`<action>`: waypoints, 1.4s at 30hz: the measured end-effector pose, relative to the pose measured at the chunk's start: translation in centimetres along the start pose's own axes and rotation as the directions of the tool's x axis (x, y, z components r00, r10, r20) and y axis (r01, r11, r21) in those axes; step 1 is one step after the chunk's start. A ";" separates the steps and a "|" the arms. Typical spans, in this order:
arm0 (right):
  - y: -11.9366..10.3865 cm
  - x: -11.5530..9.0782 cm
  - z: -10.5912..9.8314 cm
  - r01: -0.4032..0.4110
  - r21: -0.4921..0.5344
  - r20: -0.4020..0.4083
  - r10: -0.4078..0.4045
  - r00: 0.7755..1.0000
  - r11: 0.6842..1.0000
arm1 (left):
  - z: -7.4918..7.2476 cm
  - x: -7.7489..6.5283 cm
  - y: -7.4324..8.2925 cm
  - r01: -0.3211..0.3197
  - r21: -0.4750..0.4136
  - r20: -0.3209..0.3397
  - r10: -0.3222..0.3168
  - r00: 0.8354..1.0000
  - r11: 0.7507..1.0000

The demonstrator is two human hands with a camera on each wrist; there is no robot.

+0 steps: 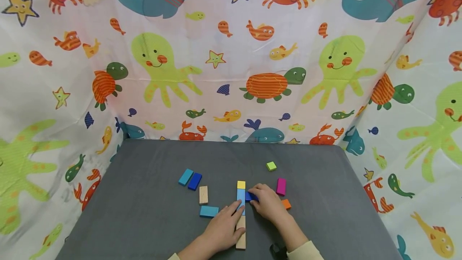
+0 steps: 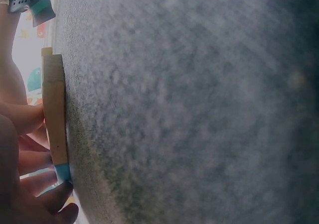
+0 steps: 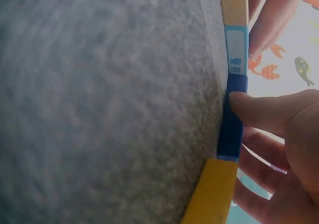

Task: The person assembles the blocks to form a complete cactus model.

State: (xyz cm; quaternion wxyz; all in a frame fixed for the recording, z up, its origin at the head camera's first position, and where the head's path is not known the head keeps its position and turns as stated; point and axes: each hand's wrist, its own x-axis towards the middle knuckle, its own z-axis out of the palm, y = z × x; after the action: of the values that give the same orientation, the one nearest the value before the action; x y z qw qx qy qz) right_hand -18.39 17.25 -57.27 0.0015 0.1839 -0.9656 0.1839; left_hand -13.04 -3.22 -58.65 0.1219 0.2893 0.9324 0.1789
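Observation:
A row of blocks lies on the grey table: a yellow block [image 1: 241, 185], a light blue block [image 1: 241, 193] and a plain wooden block [image 1: 240, 240], end to end. My left hand [image 1: 223, 228] rests over the row, fingers extended onto the light blue block and thumb at the wooden one. With thumb and fingers, my right hand [image 1: 268, 202] pinches a dark blue block [image 3: 232, 119], placed crosswise at the row's right side. Part of that block is hidden by the hand in the head view.
Left of the row lie two light blue blocks [image 1: 185, 177] [image 1: 209, 211], a dark blue block [image 1: 195, 181] and a wooden block [image 1: 203, 195]. To the right are green [image 1: 271, 166], magenta [image 1: 281, 187] and orange [image 1: 286, 204] blocks. A patterned curtain [image 1: 231, 71] borders the table.

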 end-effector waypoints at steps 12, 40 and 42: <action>0.1 -0.1 -1.6 -0.031 0.066 -0.028 0.033 0.999 0.997 | -0.4 0.1 -0.1 -0.005 -0.008 0.011 0.005 1.000 1.000; 4.8 -5.8 -5.3 -0.090 0.406 0.053 0.075 0.996 0.909 | -0.2 0.1 -0.1 -0.013 -0.012 0.002 0.013 1.000 1.000; 5.1 -6.2 -5.2 -0.089 0.410 0.073 0.064 0.995 0.908 | -0.3 0.0 -0.1 -0.012 -0.012 0.000 0.012 1.000 1.000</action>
State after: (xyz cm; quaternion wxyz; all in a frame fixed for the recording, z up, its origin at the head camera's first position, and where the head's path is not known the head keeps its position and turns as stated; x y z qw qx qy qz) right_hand -14.77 25.67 -54.67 -0.0723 0.1472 -0.9111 0.3783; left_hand -13.18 -3.32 -58.42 0.1226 0.2941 0.9296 0.1852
